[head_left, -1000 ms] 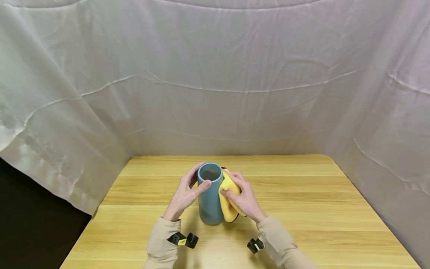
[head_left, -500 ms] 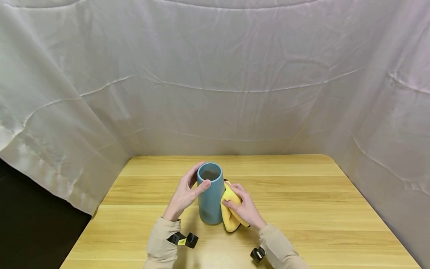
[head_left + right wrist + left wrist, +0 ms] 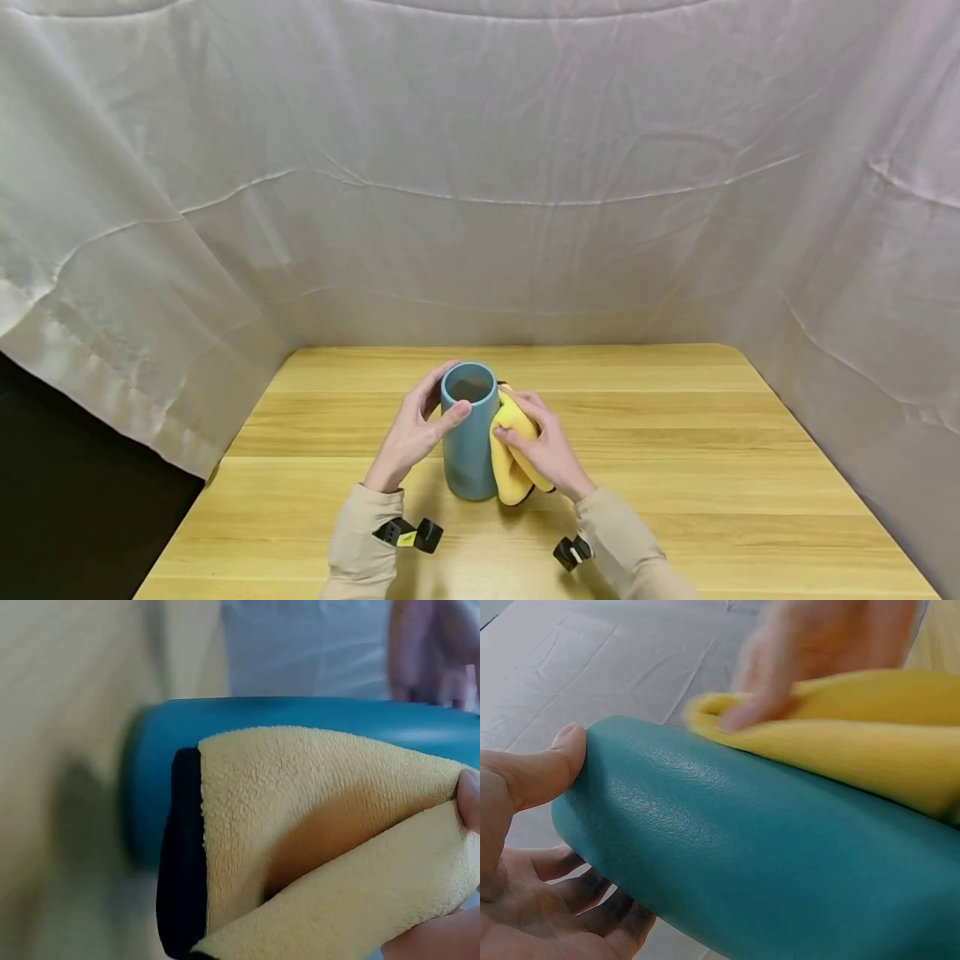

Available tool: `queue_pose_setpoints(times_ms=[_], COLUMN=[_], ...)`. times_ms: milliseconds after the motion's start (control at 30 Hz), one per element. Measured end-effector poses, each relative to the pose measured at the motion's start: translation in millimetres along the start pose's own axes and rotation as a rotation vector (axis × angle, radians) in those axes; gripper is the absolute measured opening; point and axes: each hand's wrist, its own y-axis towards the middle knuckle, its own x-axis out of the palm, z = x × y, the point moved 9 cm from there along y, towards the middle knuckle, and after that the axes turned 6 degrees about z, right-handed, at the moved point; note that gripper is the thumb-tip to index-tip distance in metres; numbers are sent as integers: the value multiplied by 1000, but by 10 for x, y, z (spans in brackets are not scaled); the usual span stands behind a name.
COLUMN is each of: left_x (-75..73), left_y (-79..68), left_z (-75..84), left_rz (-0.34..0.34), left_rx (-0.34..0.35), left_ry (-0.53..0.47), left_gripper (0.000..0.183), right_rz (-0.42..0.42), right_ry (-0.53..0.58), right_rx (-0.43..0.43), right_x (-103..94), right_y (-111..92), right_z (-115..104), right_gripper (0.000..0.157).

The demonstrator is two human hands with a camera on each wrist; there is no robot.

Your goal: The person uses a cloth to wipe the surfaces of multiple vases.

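Observation:
A tall blue vase (image 3: 469,450) with a round open mouth stands upright on the wooden table. My left hand (image 3: 411,433) grips its upper part from the left, thumb at the front near the rim and fingers round the far side. In the left wrist view, the thumb (image 3: 547,769) lies against the vase's top end. My right hand (image 3: 546,446) holds a folded yellow cloth (image 3: 510,467) with dark edging, pressed to the vase's right side. The right wrist view shows the cloth (image 3: 330,825) lying along the vase wall, with part of my thumb at the right edge.
The light wood table (image 3: 712,467) stretches to both sides of the vase. Pale grey curtains (image 3: 525,250) hang behind and around it. A dark area (image 3: 75,483) lies beyond the table on the left. Black cameras (image 3: 429,536) are strapped at both wrists.
My right hand and the cloth slid down the vase's right side, then came back up most of the way. The left hand and the vase have stayed in place.

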Motion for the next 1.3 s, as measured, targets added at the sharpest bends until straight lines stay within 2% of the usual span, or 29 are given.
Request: queue_pose_setpoints(times_ms=[233,433,633,1000,1133,1300], left_x=[-2,-1,-6,-21,-14,0], left_y=[6,7,3,0,-1,-1], left_z=[3,-5,-25,-25,-11,8], left_rz=[-2,-1,3,1,-4,-11], left_rx=[7,-4,-22,-19,-12,-6], left_ry=[1,5,11,9,8,5], left_gripper=[68,68,68,68,68,67], right_rz=[9,-11,-3,-34,-42,-35], right_ry=[16,24,-3,-66,-52,-46], right_rx=[-96,-108,-94,14,38,57], right_x=[-34,-27,-22,38,42,24], right_y=[184,189,144,-63,-105,-109], right_z=[-420,-496,-338,244,322,310], right_gripper=[56,57,59,57,57,58])
